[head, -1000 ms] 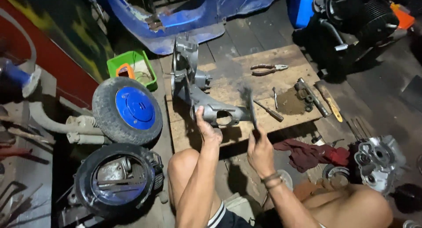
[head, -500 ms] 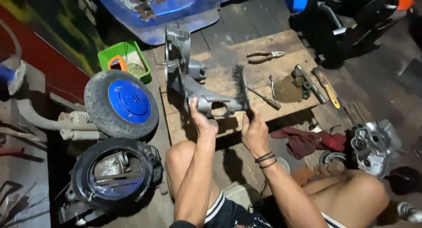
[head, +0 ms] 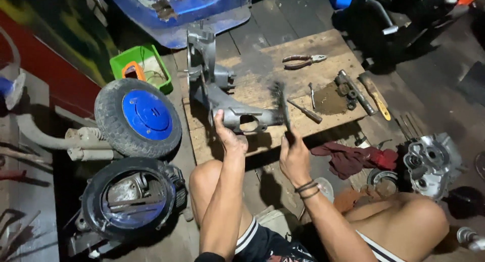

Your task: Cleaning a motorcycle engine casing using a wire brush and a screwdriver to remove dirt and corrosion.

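A grey metal engine casing [head: 217, 98] with a long arm lies on a wooden board [head: 262, 57] on the floor. My left hand [head: 228, 135] grips the near end of the casing's arm, next to a round hole. My right hand [head: 294, 158] holds a wire brush [head: 281, 104] by its handle, with the dark bristles up against the right end of the casing.
On the board lie pliers [head: 303, 61], a screwdriver [head: 305, 112], a hammer [head: 375, 95] and a dirt pile. A blue-hubbed wheel [head: 139, 118] and a second tyre [head: 129, 199] sit at left, a green tray [head: 142, 65] behind, a red rag [head: 353, 158] and engine part [head: 429, 161] at right.
The view has shifted slightly. My right hand with the brush has moved a little along the casing's end; my left hand keeps its grip.
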